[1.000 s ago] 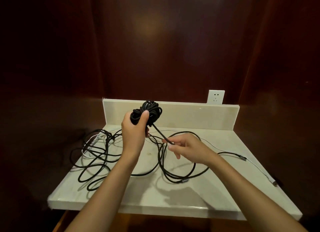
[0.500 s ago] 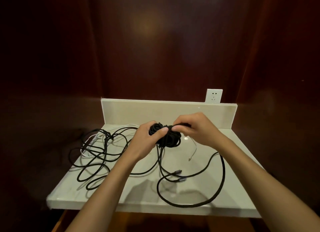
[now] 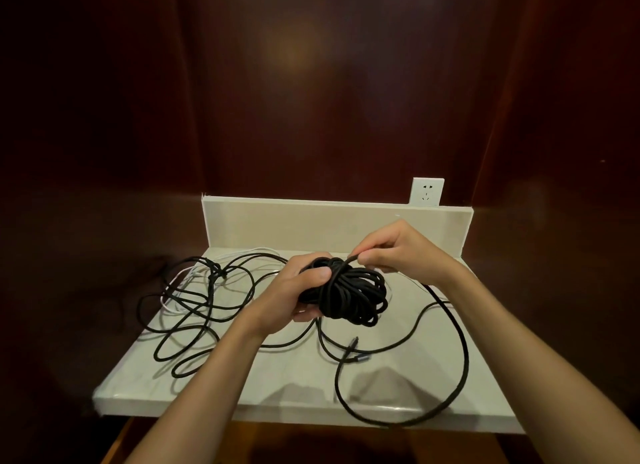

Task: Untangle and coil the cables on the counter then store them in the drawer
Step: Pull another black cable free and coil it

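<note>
My left hand grips a thick coil of black cable above the middle of the pale counter. My right hand pinches the free strand of that cable at the coil's top. From there the strand drops behind my right wrist and runs in a wide loop past the counter's front edge. A tangle of black cables with a thin white cable lies on the counter's left half. A cable plug rests near the centre. No drawer is in view.
A low backsplash closes the counter's far side, with a white wall socket above its right part. Dark wood panels surround the counter. Part of the black tangle hangs over the left edge.
The coil has come lower and nearer to me. My right hand has laid another turn over the coil's top, and the loose loop on the right has shifted.
</note>
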A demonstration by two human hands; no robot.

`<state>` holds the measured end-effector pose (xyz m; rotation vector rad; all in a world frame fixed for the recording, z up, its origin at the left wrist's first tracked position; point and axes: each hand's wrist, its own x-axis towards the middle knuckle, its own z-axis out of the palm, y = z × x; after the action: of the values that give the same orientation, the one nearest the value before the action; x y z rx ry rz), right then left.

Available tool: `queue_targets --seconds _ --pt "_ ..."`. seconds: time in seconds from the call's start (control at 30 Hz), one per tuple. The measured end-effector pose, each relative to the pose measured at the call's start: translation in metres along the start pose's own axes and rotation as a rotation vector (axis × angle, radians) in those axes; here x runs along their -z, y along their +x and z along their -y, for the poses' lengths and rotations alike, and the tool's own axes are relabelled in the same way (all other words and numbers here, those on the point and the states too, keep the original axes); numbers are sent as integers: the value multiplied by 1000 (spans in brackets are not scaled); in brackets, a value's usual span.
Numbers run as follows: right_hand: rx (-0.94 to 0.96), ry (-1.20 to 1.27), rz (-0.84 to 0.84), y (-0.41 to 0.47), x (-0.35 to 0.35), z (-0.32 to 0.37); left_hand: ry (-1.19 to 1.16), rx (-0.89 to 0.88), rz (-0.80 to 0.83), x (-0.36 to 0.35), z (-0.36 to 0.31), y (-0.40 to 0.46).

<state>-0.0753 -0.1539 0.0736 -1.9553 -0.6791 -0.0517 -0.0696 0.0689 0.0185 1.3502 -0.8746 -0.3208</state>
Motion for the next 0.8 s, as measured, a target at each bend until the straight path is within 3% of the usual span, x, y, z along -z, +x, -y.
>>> queue_targets --seconds 0.17,0.33,0.57,0.8 --pt "20 -38 -181 5 -14 -16 -244 -67 -44 -3 0 3" --pt "10 -188 -305 1 -24 -36 -358 -90 -314 -4 -8 8" --pt "-101 -335 -162 -7 -50 -39 -455 13 -779 -3 -10 16" --pt "-78 -554 54 -11 -59 -40 -473 34 -902 -2 -8 19"
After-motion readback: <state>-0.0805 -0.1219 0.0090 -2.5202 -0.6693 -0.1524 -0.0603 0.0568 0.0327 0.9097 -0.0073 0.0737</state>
